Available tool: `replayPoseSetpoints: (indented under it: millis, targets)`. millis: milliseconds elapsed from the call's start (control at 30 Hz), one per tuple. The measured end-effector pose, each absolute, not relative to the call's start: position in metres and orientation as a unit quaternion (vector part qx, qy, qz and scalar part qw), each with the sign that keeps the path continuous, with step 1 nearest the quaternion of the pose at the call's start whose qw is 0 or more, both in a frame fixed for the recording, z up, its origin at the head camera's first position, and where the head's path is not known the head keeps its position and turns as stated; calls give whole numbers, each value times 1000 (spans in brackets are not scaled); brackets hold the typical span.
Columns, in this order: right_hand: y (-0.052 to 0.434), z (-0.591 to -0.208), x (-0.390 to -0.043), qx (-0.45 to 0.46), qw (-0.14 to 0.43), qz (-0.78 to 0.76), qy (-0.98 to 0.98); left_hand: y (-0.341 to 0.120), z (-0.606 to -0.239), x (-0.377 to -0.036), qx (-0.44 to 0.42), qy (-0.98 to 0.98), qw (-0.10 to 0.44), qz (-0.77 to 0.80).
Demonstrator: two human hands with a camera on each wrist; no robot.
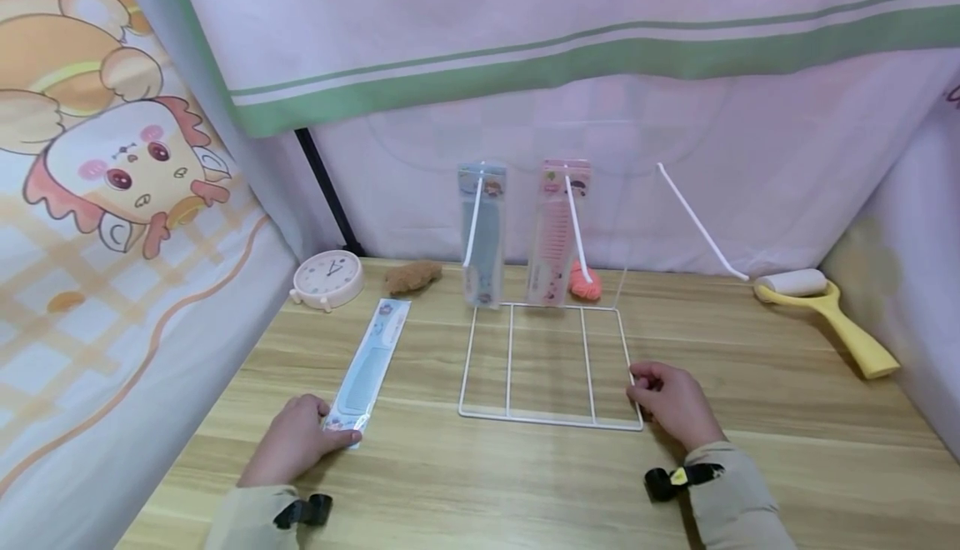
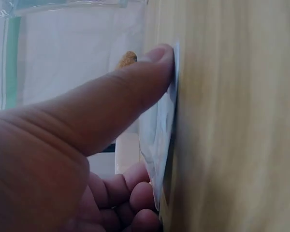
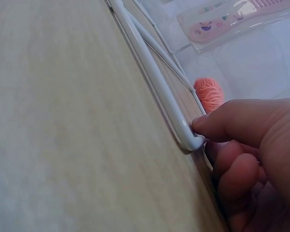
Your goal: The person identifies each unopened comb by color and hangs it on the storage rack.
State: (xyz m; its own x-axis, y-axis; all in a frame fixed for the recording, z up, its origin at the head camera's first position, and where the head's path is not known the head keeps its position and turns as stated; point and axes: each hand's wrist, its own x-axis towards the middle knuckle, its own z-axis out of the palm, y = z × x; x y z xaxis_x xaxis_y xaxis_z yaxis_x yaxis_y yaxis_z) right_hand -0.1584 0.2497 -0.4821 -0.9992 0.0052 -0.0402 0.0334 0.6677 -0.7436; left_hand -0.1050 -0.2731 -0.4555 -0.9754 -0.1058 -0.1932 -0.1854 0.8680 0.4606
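Note:
A blue comb in a clear packet point(image 1: 370, 367) lies flat on the wooden table point(image 1: 480, 483) at the left. My left hand point(image 1: 296, 443) pinches its near end, thumb point(image 2: 135, 92) on top and fingers curled under the packet point(image 2: 159, 130). A white wire rack point(image 1: 547, 362) lies in the middle, with a packaged blue comb point(image 1: 482, 233) and a packaged pink comb point(image 1: 558, 232) hanging on its upright hooks. My right hand point(image 1: 670, 400) grips the rack's near right corner point(image 3: 188, 137), thumb point(image 3: 232, 121) pressed on the wire.
A small white clock point(image 1: 327, 278) and a brown fluffy item point(image 1: 411, 277) sit at the back left. An orange-pink ball point(image 1: 585, 282) lies behind the rack point(image 3: 210, 93). A yellow-handled lint roller point(image 1: 825, 308) lies at the right. Fabric curtains enclose the table on three sides.

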Motion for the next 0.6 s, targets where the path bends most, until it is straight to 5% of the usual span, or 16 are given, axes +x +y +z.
replayPoseSetpoints:
  millis: [433,600]
  targets:
    - [251,-485,-159,5,12,-404,915,-277,-458,-100,-107,945,75,300]
    - [250,-485,-159,6,10,-406,914,-288,-457,-98,-122,929,26,349]
